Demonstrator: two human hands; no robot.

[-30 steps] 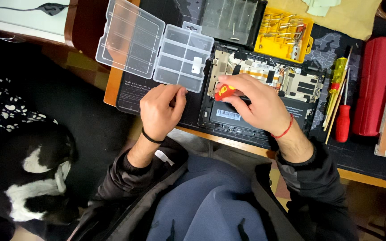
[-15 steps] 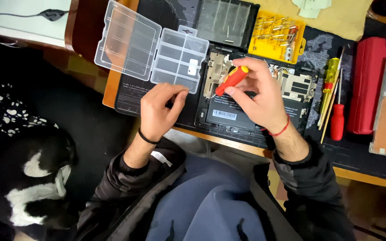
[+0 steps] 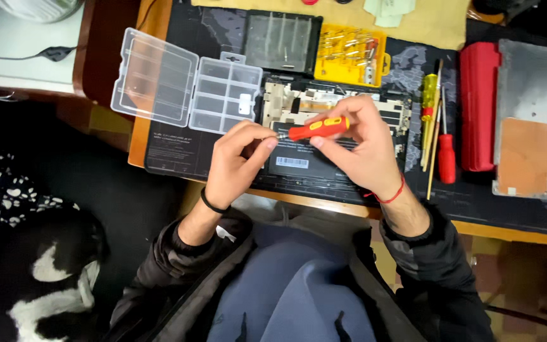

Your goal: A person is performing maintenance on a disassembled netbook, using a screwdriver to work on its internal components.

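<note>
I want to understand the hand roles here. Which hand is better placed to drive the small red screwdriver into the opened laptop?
Probably the right hand: its grip already wraps the handle of the red screwdriver, above the opened laptop. The left hand only pinches at the tip end, so it looks suited to steadying.

The screwdriver (image 3: pixel 318 127) held over the opened laptop (image 3: pixel 324 136) has a glossy red and yellow plastic handle. Far left, the compartment box (image 3: pixel 185 85) is clear, smooth plastic, and the bit case (image 3: pixel 352 56) is bright yellow plastic with shiny metal bits. The desk edge (image 3: pixel 159 19) looks like polished wood, and the mat (image 3: pixel 476 190) is matt black.
</note>
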